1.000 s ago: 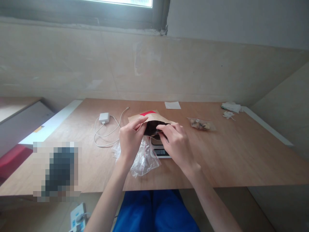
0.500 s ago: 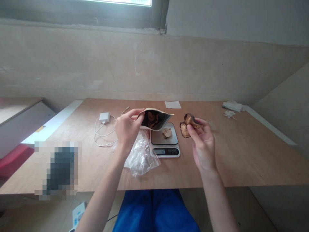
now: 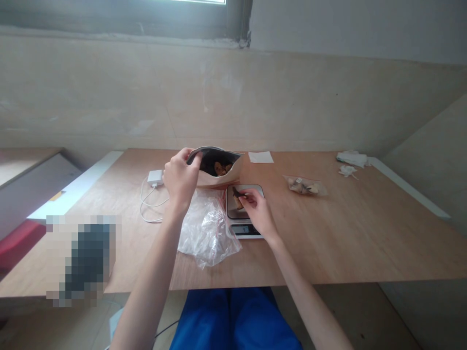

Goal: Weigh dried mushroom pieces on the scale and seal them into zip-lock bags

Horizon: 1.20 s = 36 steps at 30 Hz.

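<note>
My left hand [image 3: 179, 179] grips the left edge of a paper pouch [image 3: 219, 182], its dark-lined mouth spread wide. Brown dried mushroom pieces [image 3: 221, 169] show inside. My right hand [image 3: 260, 214] pinches a dark dried mushroom slice [image 3: 238, 193] above the plate of a white kitchen scale [image 3: 251, 236]. A paler mushroom piece [image 3: 238, 203] shows under the fingers; whether it is held or lies on the plate I cannot tell. The scale's display is lit, its digits too blurred to read. Crumpled clear zip bags [image 3: 207, 228] lie left of the scale, below the pouch.
A filled clear zip bag [image 3: 303, 186] lies right of the scale. White paper [image 3: 260, 157] sits at the back, crumpled tissues [image 3: 348, 170] at the back right. A white charger [image 3: 155, 178] with its cable is at left, near a pixelated dark object [image 3: 91, 257].
My right hand has moved left with the mushroom from beside the scale to over its plate, uncovering the filled bag. My left hand has shifted the pouch left and back, more upright.
</note>
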Motion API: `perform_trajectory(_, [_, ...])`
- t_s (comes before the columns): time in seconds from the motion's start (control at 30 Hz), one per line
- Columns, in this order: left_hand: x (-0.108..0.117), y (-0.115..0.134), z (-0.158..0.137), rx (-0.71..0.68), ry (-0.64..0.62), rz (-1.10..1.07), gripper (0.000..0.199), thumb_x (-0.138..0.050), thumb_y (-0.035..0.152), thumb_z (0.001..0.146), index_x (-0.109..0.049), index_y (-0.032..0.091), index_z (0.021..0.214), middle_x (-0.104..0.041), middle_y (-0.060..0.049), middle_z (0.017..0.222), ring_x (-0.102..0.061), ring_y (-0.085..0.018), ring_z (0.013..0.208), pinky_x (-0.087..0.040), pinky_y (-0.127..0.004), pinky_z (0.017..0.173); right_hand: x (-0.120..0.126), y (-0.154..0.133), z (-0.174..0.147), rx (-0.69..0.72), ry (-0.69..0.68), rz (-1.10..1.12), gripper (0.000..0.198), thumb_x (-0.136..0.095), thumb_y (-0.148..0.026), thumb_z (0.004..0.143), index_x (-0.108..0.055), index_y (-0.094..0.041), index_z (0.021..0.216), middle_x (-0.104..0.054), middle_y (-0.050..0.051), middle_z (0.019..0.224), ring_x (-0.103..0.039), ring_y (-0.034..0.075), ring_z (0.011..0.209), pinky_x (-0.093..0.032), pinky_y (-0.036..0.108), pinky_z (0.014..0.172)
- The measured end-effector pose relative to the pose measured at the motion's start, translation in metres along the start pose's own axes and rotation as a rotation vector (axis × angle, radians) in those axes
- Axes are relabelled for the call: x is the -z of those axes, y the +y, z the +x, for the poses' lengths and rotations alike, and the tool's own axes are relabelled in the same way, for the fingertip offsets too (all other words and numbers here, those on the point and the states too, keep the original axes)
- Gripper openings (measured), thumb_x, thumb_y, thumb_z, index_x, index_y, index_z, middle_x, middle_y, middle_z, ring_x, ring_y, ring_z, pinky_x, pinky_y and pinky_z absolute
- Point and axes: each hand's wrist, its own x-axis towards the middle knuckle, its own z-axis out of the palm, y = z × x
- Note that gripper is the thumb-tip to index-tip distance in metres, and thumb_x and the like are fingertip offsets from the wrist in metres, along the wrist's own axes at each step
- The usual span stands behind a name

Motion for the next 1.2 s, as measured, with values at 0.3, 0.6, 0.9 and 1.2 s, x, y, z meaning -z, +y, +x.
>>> perform_trajectory(0.3, [0.001, -0.002, -0.008, -0.019, 0.0, -0.017, 0.026, -0.048, 0.043, 0.08, -0.066, 0.026, 0.089, -0.07, -0.004, 0.082, -0.061, -0.02, 0.079, -0.041, -0.027, 0.066, -0.011, -0.004, -0.002, 0.128, -0.067, -0.402, 0.015, -0.043, -0.024, 0.088, -0.056, -0.019, 0.093, -0.068, 0.005, 0.082, -0.064, 0.018, 0.073, -0.047, 0.029, 0.069])
perform_trajectory(0.6, [0.002, -0.001, -0.013, -0.038, -0.01, -0.032, 0.025, -0.047, 0.041, 0.081, -0.065, 0.025, 0.088, -0.07, -0.003, 0.081, -0.062, -0.019, 0.077, -0.041, -0.027, 0.066, -0.017, 0.002, -0.002, 0.107, -0.054, -0.337, 0.019, -0.034, -0.026, 0.091, -0.05, -0.016, 0.096, -0.066, 0.008, 0.081, -0.062, 0.019, 0.073, -0.045, 0.03, 0.066])
perform_trajectory(0.9, [0.002, -0.001, -0.013, -0.042, -0.015, -0.033, 0.024, -0.048, 0.041, 0.081, -0.065, 0.025, 0.086, -0.069, -0.003, 0.08, -0.061, -0.019, 0.074, -0.041, -0.027, 0.065, -0.024, 0.003, -0.003, 0.212, 0.025, -0.5, 0.02, -0.032, -0.024, 0.091, -0.05, -0.015, 0.09, -0.058, 0.01, 0.088, -0.056, 0.02, 0.081, -0.045, 0.033, 0.072])
perform_trajectory(1.2, [0.002, -0.002, -0.014, -0.046, -0.017, -0.026, 0.024, -0.047, 0.041, 0.081, -0.064, 0.025, 0.086, -0.069, -0.003, 0.08, -0.061, -0.019, 0.075, -0.04, -0.027, 0.064, -0.021, -0.008, -0.006, 0.284, 0.079, -0.907, 0.021, -0.035, -0.014, 0.089, -0.055, -0.012, 0.096, -0.052, 0.016, 0.101, -0.049, 0.025, 0.091, -0.042, 0.041, 0.079])
